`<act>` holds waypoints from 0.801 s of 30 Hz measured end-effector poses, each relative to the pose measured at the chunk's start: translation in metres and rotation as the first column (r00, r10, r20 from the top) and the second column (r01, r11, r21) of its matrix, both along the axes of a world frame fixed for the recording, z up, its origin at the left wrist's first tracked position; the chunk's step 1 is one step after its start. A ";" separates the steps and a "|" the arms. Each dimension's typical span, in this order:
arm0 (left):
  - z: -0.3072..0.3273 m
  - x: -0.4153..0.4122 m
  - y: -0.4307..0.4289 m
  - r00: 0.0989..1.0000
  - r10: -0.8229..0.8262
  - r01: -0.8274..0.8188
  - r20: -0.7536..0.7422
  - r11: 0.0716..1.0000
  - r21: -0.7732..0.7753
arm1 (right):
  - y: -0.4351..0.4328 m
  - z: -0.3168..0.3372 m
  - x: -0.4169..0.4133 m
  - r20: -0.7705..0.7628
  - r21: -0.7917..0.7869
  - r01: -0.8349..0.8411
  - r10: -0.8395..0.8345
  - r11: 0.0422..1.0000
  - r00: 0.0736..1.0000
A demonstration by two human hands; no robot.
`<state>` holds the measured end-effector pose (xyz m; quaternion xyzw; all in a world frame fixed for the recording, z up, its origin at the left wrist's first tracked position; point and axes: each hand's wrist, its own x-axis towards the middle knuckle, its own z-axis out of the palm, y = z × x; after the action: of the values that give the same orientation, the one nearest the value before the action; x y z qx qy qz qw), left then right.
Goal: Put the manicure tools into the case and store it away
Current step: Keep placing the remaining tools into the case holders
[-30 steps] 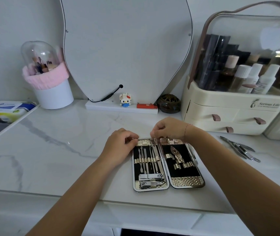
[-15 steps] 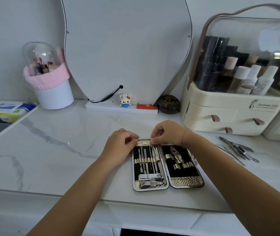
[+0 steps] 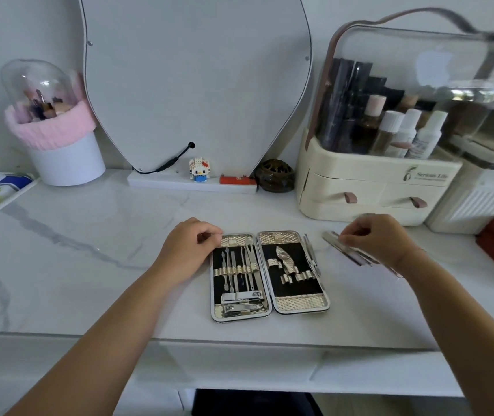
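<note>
**Case lies open, right hand on the loose tools**

From my station I see the manicure case (image 3: 299,304) lying open and flat on the white marble counter (image 3: 89,265), near its front edge and between the two arms.

In the left half of the case, a row of thin metal tools (image 3: 236,265) sits under a golden strap. Two nail clippers (image 3: 241,302) lie across the bottom of this half. In the right half, one pointed nipper (image 3: 286,261) is held by its straps. A slim tool (image 3: 311,256) lies along the right edge of this half; I cannot tell if it is inside the case or just beside it.

The left hand (image 3: 188,247) is at the upper left corner of the case. Its fingers are curled in, and the fingertips hold this corner.

The right hand (image 3: 380,238) is to the right of the case, apart from it. Its fingers are bent down around a small bundle of loose metal tools (image 3: 334,240), which point toward the case. This part is blurred, so I cannot count the tools.

Behind the case stand a mirror (image 3: 197,79), a cream cosmetic organizer (image 3: 374,187) with a clear lid, and a white brush holder (image 3: 65,157) with pink trim.
</note>
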<state>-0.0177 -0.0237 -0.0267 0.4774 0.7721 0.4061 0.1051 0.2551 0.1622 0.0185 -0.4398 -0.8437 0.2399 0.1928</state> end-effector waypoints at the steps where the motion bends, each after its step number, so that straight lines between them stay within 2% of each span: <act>1: 0.000 0.000 0.000 1.000 0.001 -0.001 0.001 1.000 0.000 | 0.001 -0.002 0.003 0.041 0.007 0.001 -0.001 1.000 0.999; 4: 0.001 0.001 -0.001 1.000 0.005 -0.005 0.002 1.000 0.000 | 0.003 -0.006 0.005 0.111 0.033 0.013 -0.017 0.999 0.994; 10: 0.003 0.004 -0.003 1.000 0.007 -0.007 -0.005 1.000 0.001 | 0.004 -0.013 0.000 0.140 0.049 0.064 -0.071 0.997 0.988; 20: 0.003 0.004 -0.003 1.000 0.005 -0.005 -0.004 1.000 0.003 | 0.006 -0.006 -0.004 0.211 -0.031 0.085 -0.076 0.996 0.974; 22: 0.002 0.003 -0.002 1.000 0.007 -0.007 -0.002 1.000 0.001 | 0.004 -0.003 -0.006 0.192 -0.030 0.078 -0.071 0.997 0.979; 24: 0.002 0.002 -0.002 1.000 0.009 -0.009 -0.009 1.000 -0.003 | -0.002 0.003 -0.012 0.087 0.001 0.052 -0.052 0.999 0.995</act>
<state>-0.0153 -0.0256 -0.0252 0.4756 0.7754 0.4031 0.1005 0.2432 0.1604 0.0216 -0.4718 -0.8395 0.2160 0.1615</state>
